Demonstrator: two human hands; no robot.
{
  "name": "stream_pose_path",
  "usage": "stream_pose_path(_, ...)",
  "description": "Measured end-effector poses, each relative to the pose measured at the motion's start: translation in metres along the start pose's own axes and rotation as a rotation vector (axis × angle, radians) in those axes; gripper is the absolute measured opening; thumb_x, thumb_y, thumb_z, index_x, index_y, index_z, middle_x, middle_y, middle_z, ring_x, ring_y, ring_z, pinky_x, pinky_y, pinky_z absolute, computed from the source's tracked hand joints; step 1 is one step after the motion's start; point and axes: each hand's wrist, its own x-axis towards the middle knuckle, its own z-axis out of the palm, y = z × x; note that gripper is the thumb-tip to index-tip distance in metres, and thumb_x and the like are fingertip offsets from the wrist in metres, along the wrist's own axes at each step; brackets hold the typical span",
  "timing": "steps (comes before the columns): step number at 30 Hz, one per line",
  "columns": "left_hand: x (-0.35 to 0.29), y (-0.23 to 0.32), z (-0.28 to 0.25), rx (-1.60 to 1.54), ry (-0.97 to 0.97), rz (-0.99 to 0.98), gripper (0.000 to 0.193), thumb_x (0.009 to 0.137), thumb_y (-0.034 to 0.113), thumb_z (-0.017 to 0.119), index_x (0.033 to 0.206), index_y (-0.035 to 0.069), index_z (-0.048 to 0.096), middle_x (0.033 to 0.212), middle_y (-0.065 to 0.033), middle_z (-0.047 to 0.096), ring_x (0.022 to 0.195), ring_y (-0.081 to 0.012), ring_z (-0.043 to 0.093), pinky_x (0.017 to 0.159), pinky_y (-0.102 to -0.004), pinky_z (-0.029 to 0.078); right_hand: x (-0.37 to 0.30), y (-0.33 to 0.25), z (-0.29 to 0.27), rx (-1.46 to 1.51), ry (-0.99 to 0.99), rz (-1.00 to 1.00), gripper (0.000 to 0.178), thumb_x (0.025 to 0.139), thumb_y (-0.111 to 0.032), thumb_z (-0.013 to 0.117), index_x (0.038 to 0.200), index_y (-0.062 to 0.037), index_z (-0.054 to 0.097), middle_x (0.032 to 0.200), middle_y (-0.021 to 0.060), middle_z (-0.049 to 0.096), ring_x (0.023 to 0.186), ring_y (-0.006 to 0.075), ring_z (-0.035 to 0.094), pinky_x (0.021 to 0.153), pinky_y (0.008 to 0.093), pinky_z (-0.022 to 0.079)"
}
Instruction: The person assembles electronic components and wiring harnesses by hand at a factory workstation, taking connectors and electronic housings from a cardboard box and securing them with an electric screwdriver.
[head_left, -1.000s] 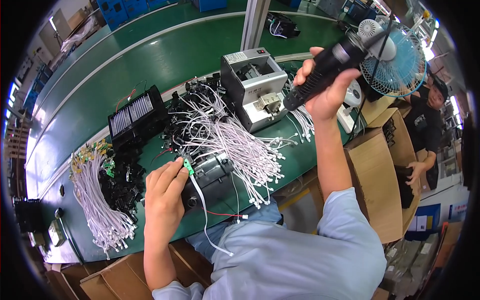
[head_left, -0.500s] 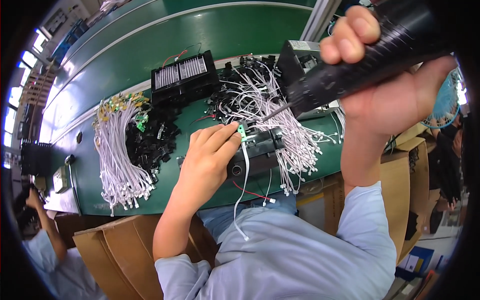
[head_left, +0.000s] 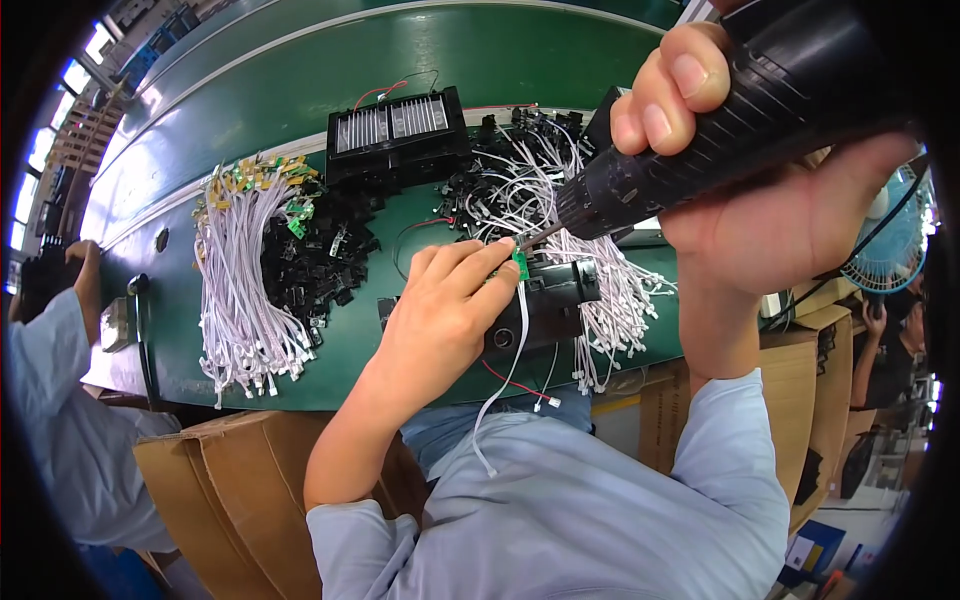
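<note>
My right hand (head_left: 765,215) is wrapped round a black electric screwdriver (head_left: 670,175), tilted so that its thin bit points down and left. The bit's tip is close to a small green circuit board (head_left: 520,266); whether they touch is hard to tell. My left hand (head_left: 435,315) presses the board with closed fingertips against a black plastic housing (head_left: 550,312). From the board a white cable (head_left: 523,330) hangs over the table's edge onto my shirt. A red wire and a white plug also trail from the housing's near side.
On the green table (head_left: 350,385) lie bundled white cables (head_left: 240,290), small black plastic parts (head_left: 320,250) and loose white cables (head_left: 615,300). Behind stands a black housing with a ribbed panel (head_left: 395,135). Cardboard boxes (head_left: 240,480) flank me; a co-worker's arm (head_left: 88,290) is at the left.
My right hand has brought the screwdriver down and left, its bit now close to the board. The view has shifted a little. At the left, the co-worker's arm has moved onto the table.
</note>
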Motion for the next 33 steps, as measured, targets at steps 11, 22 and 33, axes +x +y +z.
stream_pose_path(11,0.001,-0.002,0.005,0.05,0.04,0.054,0.033,0.067,0.001,0.06,0.1,0.0,0.061,0.113,-0.0104,0.06,0.098,-0.0256,0.056,0.083,-0.0371,0.041,0.002,0.014,-0.015,-0.058,-0.044,0.074,0.083,0.088,-0.073,0.023,0.105,0.0021,0.054,0.065,0.01,0.06,0.048,0.0192,0.059,0.046,0.0323,0.052)
stream_pose_path(22,-0.007,0.0,0.011,0.08,0.111,0.074,0.023,0.069,0.007,0.061,0.091,-0.001,0.062,0.109,-0.0106,0.062,0.093,-0.0248,0.056,0.081,-0.0369,0.042,0.001,0.023,-0.009,-0.139,-0.142,0.13,0.084,0.088,-0.073,0.023,0.102,0.0026,0.055,0.063,0.0102,0.06,0.047,0.0191,0.059,0.045,0.0317,0.052)
stream_pose_path(33,-0.009,0.005,0.011,0.084,0.137,0.072,0.021,0.07,0.006,0.06,0.09,0.0,0.063,0.107,-0.0107,0.062,0.094,-0.0249,0.057,0.082,-0.0374,0.042,-0.004,0.02,0.004,-0.178,-0.237,0.106,0.084,0.087,-0.074,0.024,0.099,0.0032,0.056,0.061,0.0104,0.06,0.046,0.0191,0.059,0.043,0.0311,0.052)
